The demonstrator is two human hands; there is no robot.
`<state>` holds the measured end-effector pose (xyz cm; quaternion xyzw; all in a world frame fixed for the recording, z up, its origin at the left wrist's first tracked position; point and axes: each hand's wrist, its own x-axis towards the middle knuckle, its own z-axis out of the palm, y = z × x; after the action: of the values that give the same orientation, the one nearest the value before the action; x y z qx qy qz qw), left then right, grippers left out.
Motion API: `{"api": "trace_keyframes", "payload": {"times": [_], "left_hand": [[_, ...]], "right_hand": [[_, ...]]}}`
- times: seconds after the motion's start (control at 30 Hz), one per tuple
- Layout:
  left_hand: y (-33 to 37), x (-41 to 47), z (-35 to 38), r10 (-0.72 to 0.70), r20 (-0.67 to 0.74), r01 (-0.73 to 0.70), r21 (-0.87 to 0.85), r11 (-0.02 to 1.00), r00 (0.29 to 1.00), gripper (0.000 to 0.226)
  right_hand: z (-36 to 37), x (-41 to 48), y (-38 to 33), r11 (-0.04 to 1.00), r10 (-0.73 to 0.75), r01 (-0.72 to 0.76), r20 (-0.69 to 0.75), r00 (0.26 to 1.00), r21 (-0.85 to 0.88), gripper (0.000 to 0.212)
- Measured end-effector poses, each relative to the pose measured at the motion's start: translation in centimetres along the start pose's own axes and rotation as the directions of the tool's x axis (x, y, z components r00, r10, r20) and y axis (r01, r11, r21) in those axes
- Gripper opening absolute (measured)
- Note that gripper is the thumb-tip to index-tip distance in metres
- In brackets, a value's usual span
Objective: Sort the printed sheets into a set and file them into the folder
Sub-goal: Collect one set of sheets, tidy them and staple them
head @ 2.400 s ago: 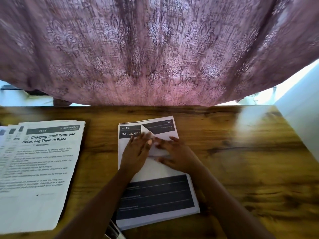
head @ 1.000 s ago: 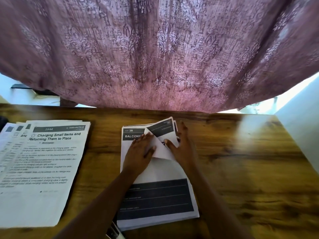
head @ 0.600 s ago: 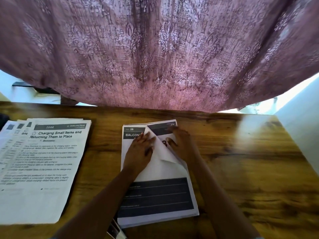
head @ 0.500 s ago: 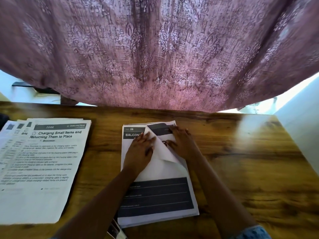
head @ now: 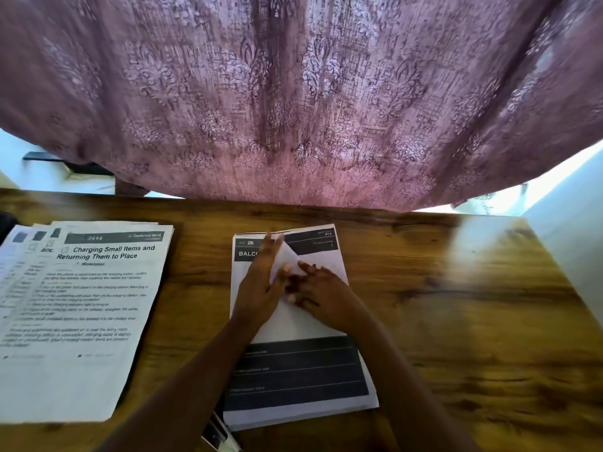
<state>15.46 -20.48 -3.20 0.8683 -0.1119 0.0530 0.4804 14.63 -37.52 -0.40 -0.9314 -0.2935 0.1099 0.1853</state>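
A stack of printed sheets, headed "2B BALCO…" with a dark band low on the page, lies mid-table. The top sheet's upper right corner is folded back as a white triangle. My left hand lies on the stack with straight fingers along the fold's left side, its thumb against the flap. My right hand is just right of it, fingers curled at the flap's lower edge, pinching the top sheet. A second fanned pile of sheets, titled "Charging Small Items and Returning Them to Place", lies to the left. I cannot make out a folder.
The wooden table runs bare to its right edge. A mauve patterned curtain hangs over the far edge. A small dark-and-white item pokes out below the middle stack. Something dark sits at the far left.
My right hand has slid down from the stack's top corner toward the middle of the page, pulling the flap lower. My left hand's fingers have stretched farther up. Both stacks lie where they were.
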Motion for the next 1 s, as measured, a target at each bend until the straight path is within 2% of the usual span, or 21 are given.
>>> {"api": "trace_keyframes", "payload": {"times": [0.07,0.1,0.17,0.27,0.33,0.4,0.43,0.5,0.53,0.57,0.6,0.63,0.67,0.7,0.73,0.77,0.8,0.83,0.9,0.93,1.0], "left_hand": [[-1.0,0.4,0.5,0.034,0.071,-0.053,0.287,0.956,0.997,0.047],[-1.2,0.5,0.7,0.013,0.109,-0.050,0.348,0.936,0.994,0.046],[-1.3,0.6,0.8,-0.020,0.136,-0.035,0.391,0.920,0.991,0.046],[-1.3,0.6,0.7,-0.034,0.130,-0.023,0.415,0.909,0.991,0.047],[-1.2,0.6,0.8,-0.038,0.127,-0.020,0.422,0.906,0.991,0.047],[-1.3,0.6,0.8,-0.031,0.121,-0.021,0.406,0.914,0.992,0.048],[-1.3,0.7,0.8,-0.027,0.113,-0.019,0.386,0.922,0.993,0.048],[-0.8,0.6,0.7,-0.041,0.071,0.016,0.323,0.946,0.997,0.049],[-0.4,0.4,0.6,-0.069,0.044,0.055,0.272,0.961,0.997,0.050],[0.1,0.1,0.5,-0.097,0.022,0.091,0.196,0.976,0.995,0.051],[0.5,-0.2,0.3,-0.112,0.013,0.111,0.086,0.990,0.994,0.054],[0.8,-0.4,0.1,-0.102,0.015,0.103,-0.061,0.993,0.995,0.058],[1.0,-0.6,0.0,-0.076,0.010,0.076,-0.211,0.974,0.997,0.063],[1.0,-0.6,-0.1,-0.053,-0.017,0.046,-0.307,0.951,0.998,0.066],[0.8,-0.5,-0.1,-0.047,-0.040,0.031,-0.328,0.944,0.998,0.068],[0.6,-0.3,-0.1,-0.039,-0.054,0.023,-0.265,0.964,0.998,0.065],[0.3,0.0,-0.1,-0.024,-0.052,0.016,-0.159,0.987,0.998,0.060],[-0.3,0.2,0.1,0.010,-0.042,-0.010,0.010,1.000,0.999,0.055],[-1.2,0.4,0.7,0.032,0.045,-0.044,0.306,0.951,0.999,0.048],[-1.4,0.5,0.9,-0.014,0.090,-0.020,0.369,0.929,0.996,0.047],[-1.7,0.6,1.0,-0.068,0.119,0.013,0.411,0.911,0.991,0.048]], "right_hand": [[-0.6,0.1,0.1,0.966,0.158,-0.133,-0.101,0.982,0.222,0.036],[-1.0,0.5,0.7,0.950,0.216,-0.162,-0.189,0.958,0.266,0.031],[-1.5,1.6,2.6,0.961,0.275,-0.248,-0.307,0.911,0.127,0.038],[-1.2,2.7,4.9,0.934,0.322,-0.347,-0.214,0.922,-0.090,0.060],[-1.1,2.7,5.0,0.941,0.295,-0.321,-0.212,0.932,-0.102,0.058],[-1.2,2.1,4.3,0.956,0.287,-0.293,-0.262,0.921,0.015,0.052],[-1.2,1.9,3.7,0.936,0.352,-0.323,-0.313,0.882,0.142,0.049],[-1.1,1.7,2.3,0.812,0.575,-0.435,-0.412,0.707,0.389,0.049],[-1.0,1.6,1.5,0.731,0.675,-0.473,-0.416,0.610,0.493,0.053],[-0.6,1.5,0.9,0.683,0.716,-0.451,-0.401,0.572,0.575,0.056],[-0.4,1.2,0.1,0.685,0.690,-0.378,-0.387,0.612,0.623,0.058],[-0.2,0.8,-0.8,0.748,0.582,-0.285,-0.387,0.715,0.599,0.058],[0.0,0.3,-1.3,0.866,0.400,-0.207,-0.382,0.833,0.455,0.056],[0.1,0.0,-1.7,0.963,0.215,-0.151,-0.302,0.929,0.221,0.056],[0.4,-0.1,-1.7,0.997,0.081,-0.077,-0.177,0.981,0.030,0.063],[0.6,-0.3,-1.6,0.997,0.005,-0.011,-0.081,0.997,-0.080,0.071],[0.5,-0.3,-1.5,0.999,0.005,-0.007,-0.045,0.999,-0.050,0.067],[0.2,-0.2,-1.4,0.996,0.063,-0.057,-0.076,0.995,0.072,0.055],[-0.5,0.6,-0.3,0.942,0.238,-0.195,-0.136,0.962,0.274,0.035],[-1.0,1.2,0.6,0.932,0.297,-0.234,-0.212,0.931,0.278,0.031],[-1.8,2.2,3.0,0.939,0.342,-0.328,-0.325,0.882,0.098,0.040]]}}
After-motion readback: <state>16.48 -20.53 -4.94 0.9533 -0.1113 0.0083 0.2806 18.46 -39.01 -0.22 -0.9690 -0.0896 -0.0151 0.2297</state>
